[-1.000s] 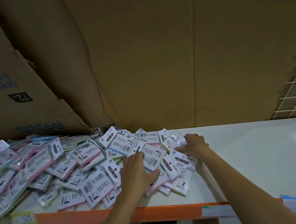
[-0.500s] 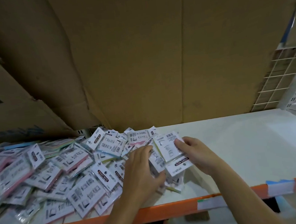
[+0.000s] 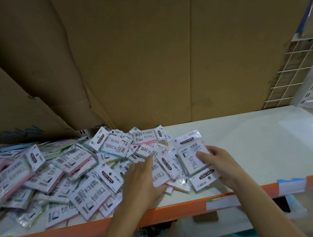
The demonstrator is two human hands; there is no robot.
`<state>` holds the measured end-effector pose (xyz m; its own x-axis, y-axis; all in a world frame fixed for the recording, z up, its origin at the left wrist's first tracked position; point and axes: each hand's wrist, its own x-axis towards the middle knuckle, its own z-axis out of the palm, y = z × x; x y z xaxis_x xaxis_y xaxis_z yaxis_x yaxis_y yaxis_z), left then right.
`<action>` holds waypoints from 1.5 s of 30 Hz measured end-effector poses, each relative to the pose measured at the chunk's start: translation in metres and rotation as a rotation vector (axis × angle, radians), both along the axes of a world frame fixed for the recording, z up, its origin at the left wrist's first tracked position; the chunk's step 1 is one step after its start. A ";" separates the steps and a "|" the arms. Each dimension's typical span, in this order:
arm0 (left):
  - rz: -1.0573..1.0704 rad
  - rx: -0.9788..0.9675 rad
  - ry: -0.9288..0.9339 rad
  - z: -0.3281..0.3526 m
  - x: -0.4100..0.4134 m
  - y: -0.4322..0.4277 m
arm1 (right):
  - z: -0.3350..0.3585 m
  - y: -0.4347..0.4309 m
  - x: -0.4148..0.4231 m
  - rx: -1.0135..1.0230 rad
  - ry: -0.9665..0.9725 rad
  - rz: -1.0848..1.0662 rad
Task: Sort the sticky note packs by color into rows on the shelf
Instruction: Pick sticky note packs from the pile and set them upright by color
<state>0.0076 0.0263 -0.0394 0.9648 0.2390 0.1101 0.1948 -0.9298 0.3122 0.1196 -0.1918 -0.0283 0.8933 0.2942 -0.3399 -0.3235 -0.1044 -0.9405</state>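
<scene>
A loose heap of sticky note packs (image 3: 64, 166) in clear wrappers with white labels covers the left half of the white shelf (image 3: 260, 142); pink, blue, green and yellow pad edges show. My right hand (image 3: 217, 163) holds a small stack of packs (image 3: 192, 160) at the heap's right edge, thumb on top, fingers underneath. The colour of those packs is hard to tell. My left hand (image 3: 141, 179) lies on packs just left of it, fingers curled round the edge of one pack (image 3: 158, 176).
Brown cardboard sheets (image 3: 144, 52) line the back of the shelf. An orange front rail (image 3: 180, 208) carries paper price tags. A white wire grid (image 3: 292, 73) and a slotted upright stand at the right. A lower shelf holds dim items.
My right hand has lifted packs out of the heap and carried them a little to the right. My left hand stays on the pile. The camera has turned slightly right.
</scene>
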 end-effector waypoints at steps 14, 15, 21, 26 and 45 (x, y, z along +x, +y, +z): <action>-0.021 -0.495 -0.010 0.020 0.031 -0.061 | -0.006 0.023 -0.027 0.044 -0.047 0.088; -0.088 -0.517 -0.020 0.018 0.027 -0.060 | -0.008 0.018 -0.024 0.029 -0.058 0.060; 0.025 -0.087 0.118 0.009 0.022 -0.054 | -0.015 -0.019 -0.007 -0.027 -0.068 -0.098; 0.088 -0.057 0.275 0.008 0.041 -0.076 | -0.019 -0.041 -0.003 -0.020 -0.083 -0.046; 0.194 -0.859 -0.120 0.022 0.050 -0.054 | -0.013 -0.005 0.004 0.410 0.221 0.129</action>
<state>0.0572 -0.0273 -0.0178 0.8920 0.4439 -0.0852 0.2461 -0.3189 0.9153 0.1238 -0.1972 -0.0414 0.7601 0.5475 -0.3500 -0.5287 0.2079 -0.8230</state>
